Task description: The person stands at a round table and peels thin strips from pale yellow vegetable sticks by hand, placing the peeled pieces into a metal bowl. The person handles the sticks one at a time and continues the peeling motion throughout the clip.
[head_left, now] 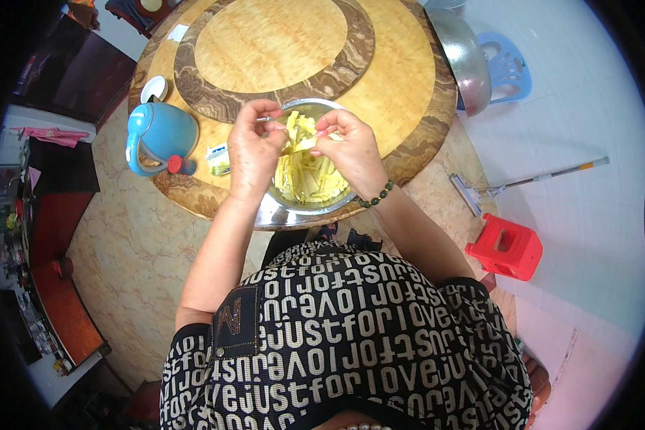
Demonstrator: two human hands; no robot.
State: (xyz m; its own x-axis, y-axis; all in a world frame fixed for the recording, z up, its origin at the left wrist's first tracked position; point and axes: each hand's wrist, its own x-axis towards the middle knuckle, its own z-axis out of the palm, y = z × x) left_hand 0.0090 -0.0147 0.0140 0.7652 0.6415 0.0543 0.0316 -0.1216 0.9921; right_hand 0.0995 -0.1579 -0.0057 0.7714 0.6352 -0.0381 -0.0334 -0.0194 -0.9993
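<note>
A round metal bowl (322, 109) sits at the near edge of the table, holding many pale yellow vegetable strips (303, 180). Above it, both my hands pinch a yellow strip (305, 144) between thumbs and fingertips. My left hand (253, 145) is over the bowl's left side; a thin, shiny metal piece (266, 119) shows at its fingers, mostly hidden. Over the right side is my right hand (351, 148), with a beaded bracelet at the wrist. The fingers cover part of the bowl's contents.
The round table (403, 113) carries a raised turntable (274, 40). Left of the bowl stand a blue electric kettle (164, 131), a red-capped jar (181, 165), a small packet (219, 159) and a white dish (154, 89). A red plastic stool (508, 247) and a mop (543, 176) are at right.
</note>
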